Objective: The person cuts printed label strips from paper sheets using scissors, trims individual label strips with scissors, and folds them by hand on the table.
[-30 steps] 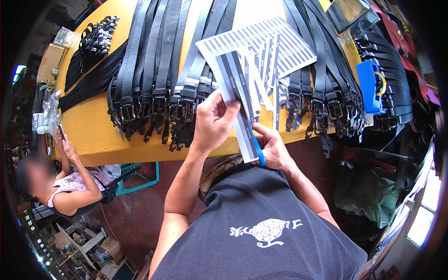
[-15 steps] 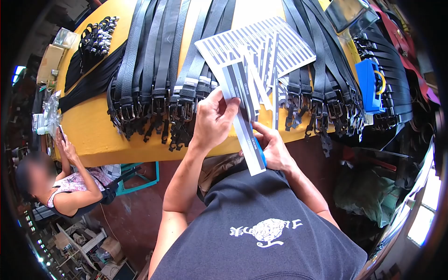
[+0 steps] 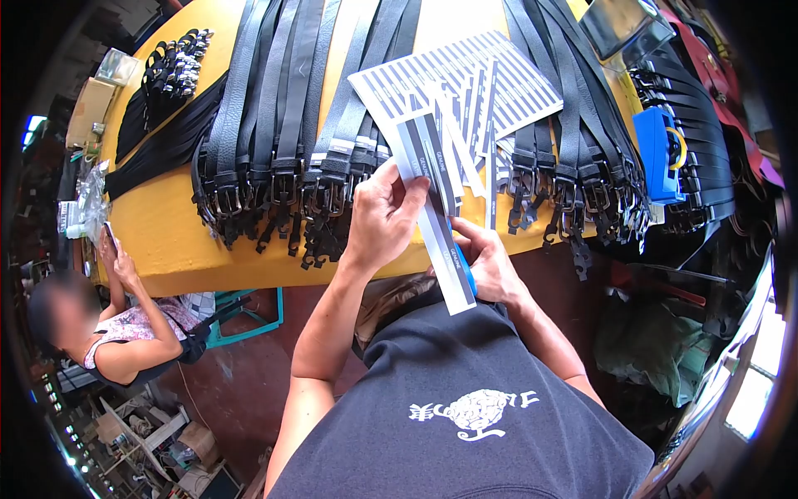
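Left fingers | pinch printed strip at long edge | both ends protruding

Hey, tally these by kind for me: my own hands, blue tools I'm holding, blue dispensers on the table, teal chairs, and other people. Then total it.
Own hands: 2, left hand and right hand
Blue tool in hand: 1, partly hidden
Blue dispenser: 1
Teal chair: 1
Other person: 1
Total: 6
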